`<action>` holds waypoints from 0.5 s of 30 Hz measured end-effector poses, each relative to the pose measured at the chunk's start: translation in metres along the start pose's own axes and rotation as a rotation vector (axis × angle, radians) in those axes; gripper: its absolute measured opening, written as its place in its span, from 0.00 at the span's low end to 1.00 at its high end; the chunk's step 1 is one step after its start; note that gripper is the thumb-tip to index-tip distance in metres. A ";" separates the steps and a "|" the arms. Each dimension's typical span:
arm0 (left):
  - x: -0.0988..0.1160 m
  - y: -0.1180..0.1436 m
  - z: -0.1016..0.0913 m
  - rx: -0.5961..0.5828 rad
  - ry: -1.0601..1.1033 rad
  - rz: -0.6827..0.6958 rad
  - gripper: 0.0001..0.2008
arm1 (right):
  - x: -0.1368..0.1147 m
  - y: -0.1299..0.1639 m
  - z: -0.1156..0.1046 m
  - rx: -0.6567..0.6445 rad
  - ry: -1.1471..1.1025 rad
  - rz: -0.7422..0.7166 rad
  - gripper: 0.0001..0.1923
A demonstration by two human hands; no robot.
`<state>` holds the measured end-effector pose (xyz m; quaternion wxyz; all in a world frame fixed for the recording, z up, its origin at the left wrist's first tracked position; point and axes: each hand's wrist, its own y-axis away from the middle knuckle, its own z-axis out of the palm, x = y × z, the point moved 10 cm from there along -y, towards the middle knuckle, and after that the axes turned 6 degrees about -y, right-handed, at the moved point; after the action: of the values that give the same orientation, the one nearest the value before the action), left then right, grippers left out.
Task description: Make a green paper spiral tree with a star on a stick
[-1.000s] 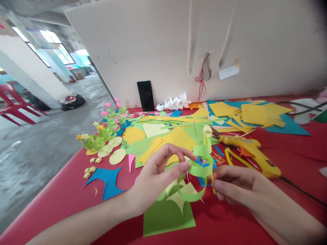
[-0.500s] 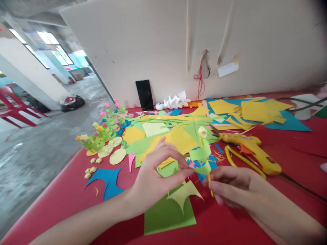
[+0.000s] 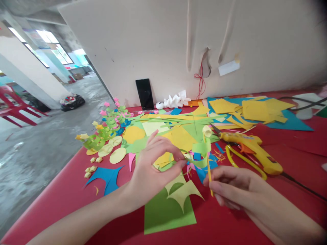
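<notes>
Paper scraps cover the red tabletop [image 3: 63, 200] around one yellow glue gun [image 3: 251, 149]. Far left of the gun lie three pale yellow discs [image 3: 113, 149] and one blue cutout [image 3: 107, 177]. Nearer the gun, my left hand [image 3: 150, 170] pinches one end of a single green paper strip [image 3: 200, 154], thumb and forefinger closed on it, other fingers raised. Just below the gun, my right hand [image 3: 230, 189] grips one thin yellow stick [image 3: 208, 168], upright, the strip curled round it.
</notes>
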<state>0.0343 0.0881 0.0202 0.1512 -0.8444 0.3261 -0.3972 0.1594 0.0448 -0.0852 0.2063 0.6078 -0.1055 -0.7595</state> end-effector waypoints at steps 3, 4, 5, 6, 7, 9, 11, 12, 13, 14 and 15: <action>0.000 -0.001 -0.002 0.010 -0.024 -0.001 0.06 | -0.002 0.001 0.000 0.008 -0.017 -0.014 0.17; 0.000 -0.001 -0.003 0.013 -0.027 0.000 0.05 | -0.003 0.002 0.000 0.009 -0.020 -0.013 0.17; 0.001 -0.001 -0.002 0.011 -0.027 0.002 0.05 | -0.003 0.002 0.000 0.012 -0.023 -0.006 0.18; 0.002 0.000 -0.001 0.006 -0.023 0.007 0.05 | -0.003 0.003 0.001 0.012 -0.024 0.006 0.18; 0.004 0.000 0.000 -0.002 -0.016 0.009 0.05 | -0.003 0.004 0.002 0.012 -0.024 0.019 0.18; 0.005 0.002 0.005 -0.031 0.010 0.008 0.04 | -0.003 0.005 0.004 0.011 -0.021 0.038 0.18; 0.005 0.004 0.012 -0.072 0.054 -0.009 0.04 | -0.002 0.005 0.005 0.006 -0.013 0.044 0.18; 0.005 0.006 0.017 -0.095 0.078 -0.023 0.04 | -0.001 0.004 0.005 0.000 -0.003 0.043 0.18; 0.004 0.007 0.021 -0.118 0.101 -0.042 0.04 | 0.000 0.003 0.006 -0.014 0.010 0.037 0.17; 0.002 0.009 0.025 -0.140 0.124 -0.066 0.04 | 0.001 0.002 0.006 -0.032 0.024 0.023 0.17; 0.000 0.011 0.029 -0.160 0.148 -0.097 0.04 | 0.001 0.002 0.007 -0.051 0.040 0.003 0.17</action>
<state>0.0520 0.0793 -0.0041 0.0395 -0.8368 0.3259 -0.4381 0.1528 0.0425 -0.0835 0.2247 0.6173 -0.0828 -0.7494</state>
